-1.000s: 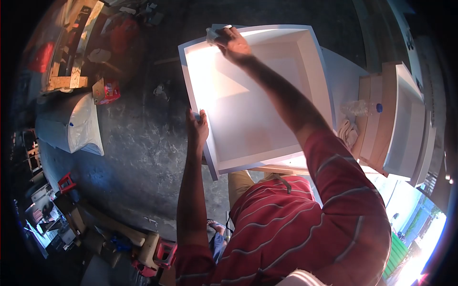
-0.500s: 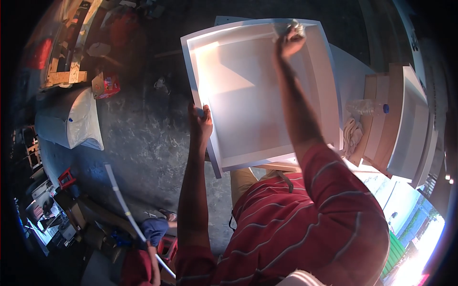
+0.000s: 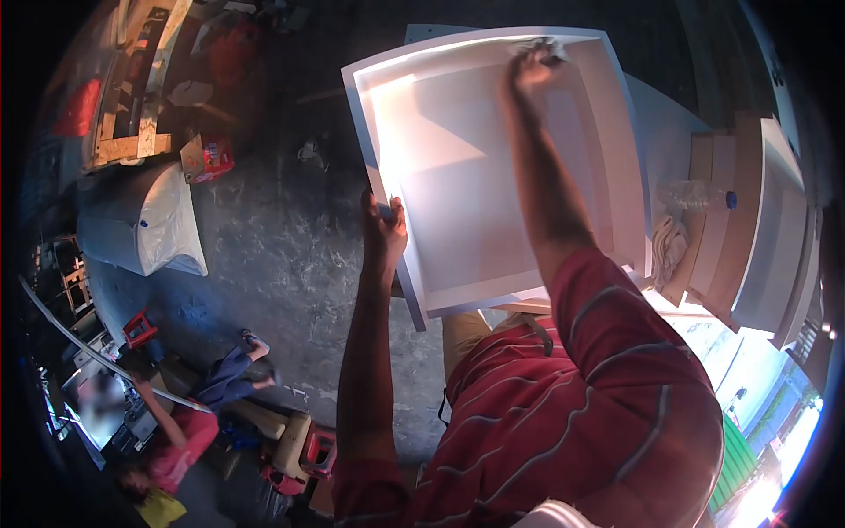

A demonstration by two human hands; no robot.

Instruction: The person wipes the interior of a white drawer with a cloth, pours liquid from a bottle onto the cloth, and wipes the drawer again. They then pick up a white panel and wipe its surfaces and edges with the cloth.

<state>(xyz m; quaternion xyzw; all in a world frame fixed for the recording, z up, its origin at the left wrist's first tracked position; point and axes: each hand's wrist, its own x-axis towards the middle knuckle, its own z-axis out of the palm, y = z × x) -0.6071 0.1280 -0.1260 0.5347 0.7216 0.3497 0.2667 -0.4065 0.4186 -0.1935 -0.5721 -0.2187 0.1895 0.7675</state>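
Printing is showing on a red carton (image 3: 208,158) over to my left, near a plastic-wrapped bundle (image 3: 145,220), but the lettering is standing too small to read. A clear bottle (image 3: 688,196) with a blue cap is lying on its side at my right, among wooden boards (image 3: 715,224).

The white box (image 3: 475,211) is occupying the space directly in front of my body, its open side facing up toward me. It is showing a broad, flat floor and four low walls, with the far rim bowing in the curved view. Sunlight is glaring along the inside of the left wall and ending in a slanting edge on the floor; the rest is lying in soft grey-pink shade. A wooden edge (image 3: 519,307) is showing just below the near wall.

My left hand (image 3: 384,231) is clamping the left wall, the thumb lying inside and the fingers outside. My right hand (image 3: 532,72) is closing around a crumpled wad (image 3: 553,51) at the far wall, toward the right corner; blur is hiding what the wad is made of. A folded cloth (image 3: 669,246) is lying just beyond the right wall. At lower left, another person (image 3: 187,436) is carrying a long pale strip (image 3: 97,343).
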